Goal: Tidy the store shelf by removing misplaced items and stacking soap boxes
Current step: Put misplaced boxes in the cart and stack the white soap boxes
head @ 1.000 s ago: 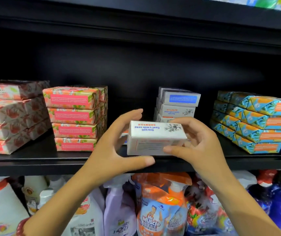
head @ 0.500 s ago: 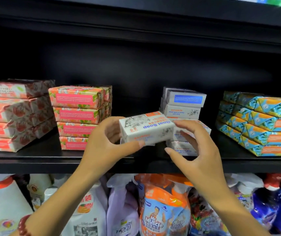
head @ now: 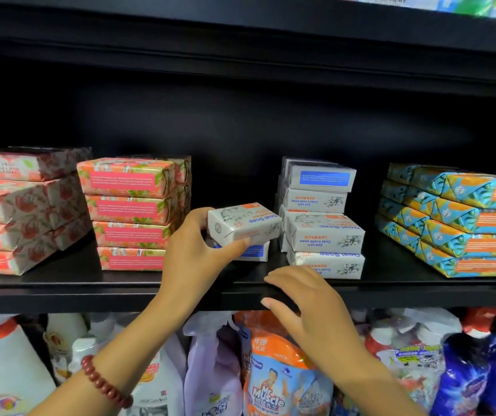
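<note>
My left hand (head: pixel 194 253) grips a white goat soap box (head: pixel 245 223) and holds it on top of another white box with a blue label (head: pixel 255 253) on the black shelf (head: pixel 90 283). Just to its right stands a stack of the same white soap boxes (head: pixel 323 232). My right hand (head: pixel 309 307) hovers in front of the shelf edge below that stack, fingers loosely spread and holding nothing.
Pink floral soap packs (head: pixel 132 211) and paler pink ones (head: pixel 15 211) are stacked on the left, blue-orange packs (head: pixel 456 220) on the right. Below the shelf stand cleaner bottles, among them an orange spray bottle (head: pixel 279 382). Another shelf board (head: pixel 240 22) runs overhead.
The left hand carried the white box forward and down onto the blue-labelled box. The right hand let go of it and dropped back to the shelf edge.
</note>
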